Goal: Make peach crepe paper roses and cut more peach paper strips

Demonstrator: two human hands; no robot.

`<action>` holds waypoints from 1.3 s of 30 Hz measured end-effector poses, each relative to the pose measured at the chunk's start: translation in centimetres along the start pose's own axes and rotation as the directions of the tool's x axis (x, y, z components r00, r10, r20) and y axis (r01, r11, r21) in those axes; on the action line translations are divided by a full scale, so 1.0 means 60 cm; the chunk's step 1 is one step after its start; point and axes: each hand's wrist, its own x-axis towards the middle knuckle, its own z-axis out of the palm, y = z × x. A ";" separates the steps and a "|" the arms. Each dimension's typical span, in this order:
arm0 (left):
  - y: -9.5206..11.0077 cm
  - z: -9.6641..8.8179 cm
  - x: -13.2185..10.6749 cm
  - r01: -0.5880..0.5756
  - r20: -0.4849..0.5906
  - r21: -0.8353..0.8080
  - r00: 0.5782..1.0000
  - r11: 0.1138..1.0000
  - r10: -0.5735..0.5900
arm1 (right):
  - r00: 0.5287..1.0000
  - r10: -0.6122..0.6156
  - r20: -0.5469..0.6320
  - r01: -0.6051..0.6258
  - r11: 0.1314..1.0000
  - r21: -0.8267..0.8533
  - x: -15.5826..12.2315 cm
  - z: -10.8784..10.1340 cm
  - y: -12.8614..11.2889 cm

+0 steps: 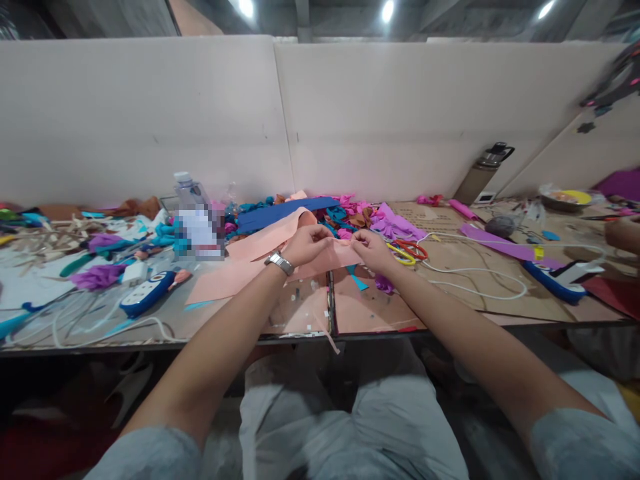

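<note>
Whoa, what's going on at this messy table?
Someone sits at the table, pinching a small peach piece between the left hand and the right hand; its details are too small to see. Larger peach sheets lie around the hands. Behind are a blue sheet and scrunched colourful pieces. A clear bottle stands left, a flask right.

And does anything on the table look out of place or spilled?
Yes: a thin peach strip dangles over the front edge of the table, while larger peach sheets lie farther back. Small pale scraps litter the surface nearby. No spill shows.
</note>
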 end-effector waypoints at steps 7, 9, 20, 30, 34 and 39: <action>-0.002 -0.013 0.002 -0.020 -0.068 0.006 0.997 1.000 0.020 | 0.999 0.044 -0.003 -0.044 0.999 0.029 0.000 -0.001 -0.001; -0.004 -0.014 0.001 -0.033 -0.071 0.012 0.997 0.999 0.033 | 0.999 0.046 -0.005 -0.046 0.999 0.026 -0.001 -0.001 -0.003; -0.012 -0.005 0.002 -0.107 -0.019 -0.001 0.994 0.994 0.107 | 0.999 -0.008 0.048 0.007 1.000 0.009 -0.005 0.002 -0.009; 0.020 0.012 -0.010 -0.106 0.159 0.025 0.982 0.994 0.101 | 0.989 -0.063 0.132 0.060 0.998 0.025 -0.008 0.008 -0.016; 0.020 0.006 -0.010 -0.074 0.163 0.029 0.984 0.997 0.068 | 0.990 -0.038 0.136 0.034 0.999 0.030 -0.008 0.007 -0.013; 0.008 -0.002 -0.006 -0.034 0.139 0.048 0.990 0.998 0.027 | 0.992 -0.009 0.122 0.006 1.000 0.023 -0.006 0.007 -0.004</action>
